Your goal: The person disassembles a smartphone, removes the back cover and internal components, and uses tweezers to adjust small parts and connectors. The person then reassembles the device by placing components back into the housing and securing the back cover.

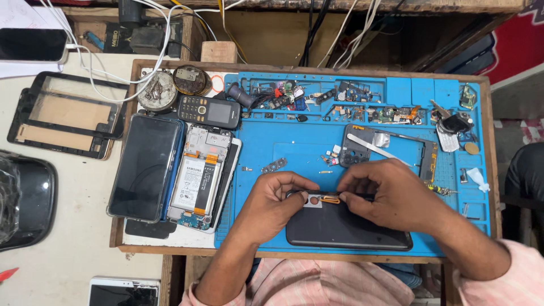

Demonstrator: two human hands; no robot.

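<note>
Under both hands (334, 195), dark phone (345, 229) top edge hidden.

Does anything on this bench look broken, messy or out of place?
Yes. Left of the blue mat, a smartphone lies with its back removed, battery and circuit board exposed. Tiny screws and parts are scattered along the mat's top trays. The left hand and right hand work over a dark phone.
</note>
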